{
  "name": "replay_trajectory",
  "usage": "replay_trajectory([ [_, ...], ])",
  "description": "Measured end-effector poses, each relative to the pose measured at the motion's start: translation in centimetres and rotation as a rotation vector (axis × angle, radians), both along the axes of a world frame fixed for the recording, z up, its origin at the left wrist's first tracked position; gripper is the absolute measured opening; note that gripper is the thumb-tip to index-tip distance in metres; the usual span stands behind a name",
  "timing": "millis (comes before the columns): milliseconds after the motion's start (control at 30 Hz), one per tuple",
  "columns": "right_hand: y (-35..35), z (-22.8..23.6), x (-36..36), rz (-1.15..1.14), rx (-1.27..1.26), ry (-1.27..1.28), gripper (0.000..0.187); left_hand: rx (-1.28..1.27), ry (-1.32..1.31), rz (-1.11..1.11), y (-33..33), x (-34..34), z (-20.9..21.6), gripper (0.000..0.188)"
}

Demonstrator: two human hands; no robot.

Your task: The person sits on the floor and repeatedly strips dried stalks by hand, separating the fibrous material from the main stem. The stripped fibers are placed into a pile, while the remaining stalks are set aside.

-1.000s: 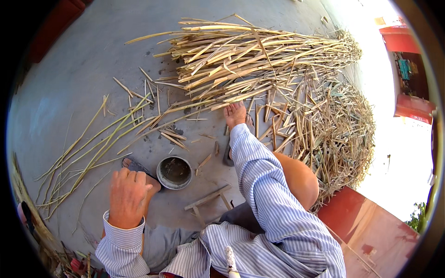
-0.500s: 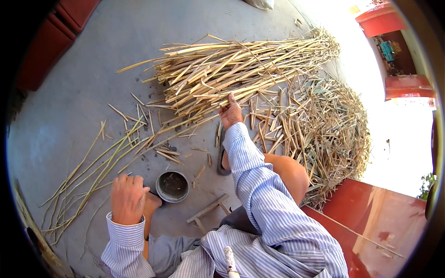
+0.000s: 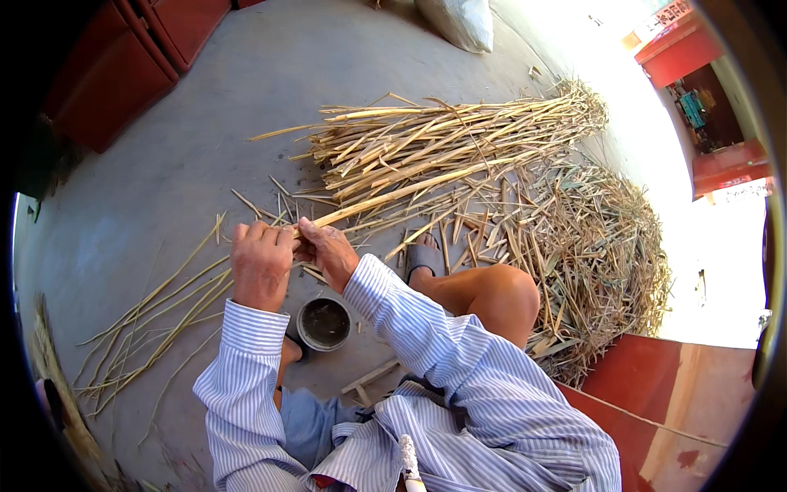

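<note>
A long dry yellow stalk [image 3: 426, 182] slants from my hands up to the right, over the near side of a large bundle of similar stalks [image 3: 402, 135]. Its near end is pinched in my right hand [image 3: 329, 252], whose thumb and fingers are closed around it. Right beside it, my left hand [image 3: 261, 266] is closed in a fist at the stalk's tip; the fingers hide whatever is inside. Thin greenish stems [image 3: 176, 324] lie fanned out on the floor to the left of my left hand.
A grey bowl with dark contents [image 3: 324, 324] stands below my hands. Dry husks and leaves [image 3: 602, 254] are heaped at right, beside a red panel [image 3: 631, 373]. Short stalk scraps [image 3: 492, 234] litter the floor. A white sack [image 3: 459, 23] and red furniture [image 3: 115, 70] stand farther back.
My right hand has come left and nearer from the bundle with the stalk's end. My left hand has risen to meet it. The view has shifted slightly.
</note>
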State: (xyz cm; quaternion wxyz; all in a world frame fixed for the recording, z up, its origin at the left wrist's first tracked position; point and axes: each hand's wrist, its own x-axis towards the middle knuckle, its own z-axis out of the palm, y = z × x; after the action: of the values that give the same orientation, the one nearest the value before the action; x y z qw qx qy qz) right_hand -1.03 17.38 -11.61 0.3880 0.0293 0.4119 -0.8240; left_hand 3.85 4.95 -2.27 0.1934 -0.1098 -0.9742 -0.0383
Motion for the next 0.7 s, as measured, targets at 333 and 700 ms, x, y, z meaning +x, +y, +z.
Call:
replay_trajectory([
  [333,9.4,-4.5,-8.3,-0.329,0.052,-0.216,0.021,-0.125,-0.054,0.29,-5.7,3.7,4.2,0.022],
  [700,4.2,2.1,-1.2,-0.286,-0.014,-0.16,0.023,-0.048,0.061,-0.011,-0.8,1.0,1.7,0.025],
])
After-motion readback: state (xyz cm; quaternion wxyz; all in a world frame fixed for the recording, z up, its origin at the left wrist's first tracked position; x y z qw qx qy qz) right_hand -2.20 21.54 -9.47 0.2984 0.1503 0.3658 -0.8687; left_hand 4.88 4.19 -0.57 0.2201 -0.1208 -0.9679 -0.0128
